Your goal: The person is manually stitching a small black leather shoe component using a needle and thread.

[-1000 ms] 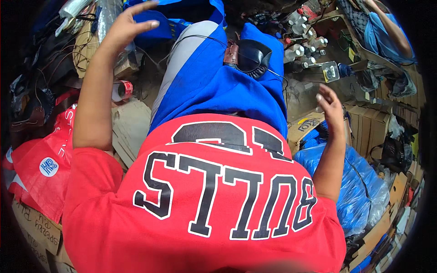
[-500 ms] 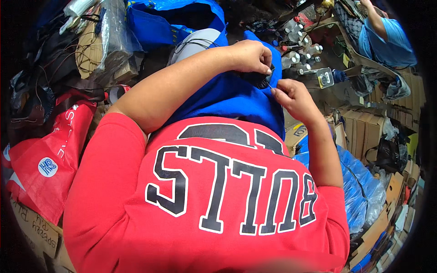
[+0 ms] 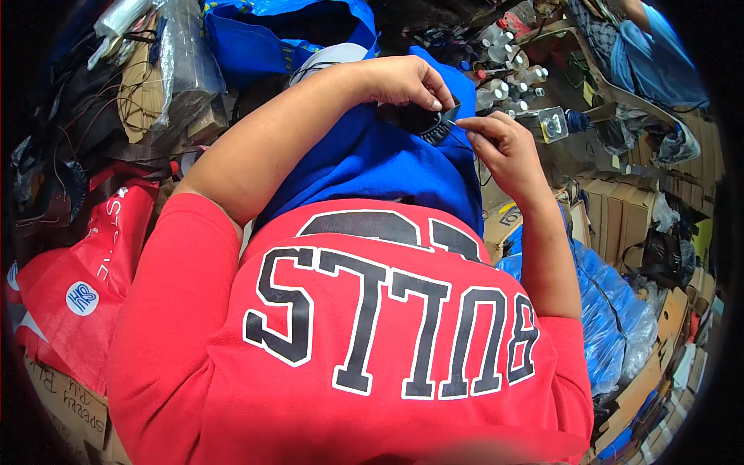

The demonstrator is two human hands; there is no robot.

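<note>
My left hand (image 3: 411,84) is closed on the edge of a black item with a ridged rim (image 3: 435,132), which looks like a shoe. It lies over the blue cloth (image 3: 341,155) across my lap; its far part is hidden under my hand. From the right, my right hand (image 3: 508,147) pinches a thin needle-like tool (image 3: 452,122), its tip against the black item's rim. A dark thread hangs in a loop below my right fingers.
Several plastic bottles (image 3: 504,89) stand beyond my right hand. At the far right a person in blue (image 3: 663,66) sits. A red bag (image 3: 85,287) lies on the left, a blue bag (image 3: 287,43) ahead, a blue plastic-wrapped bundle (image 3: 597,310) and cardboard boxes (image 3: 616,213) on the right.
My left hand has shifted a little left and away, and more of the black item's ridged rim now shows. My right hand has risen slightly; the thread loop is now visible.
</note>
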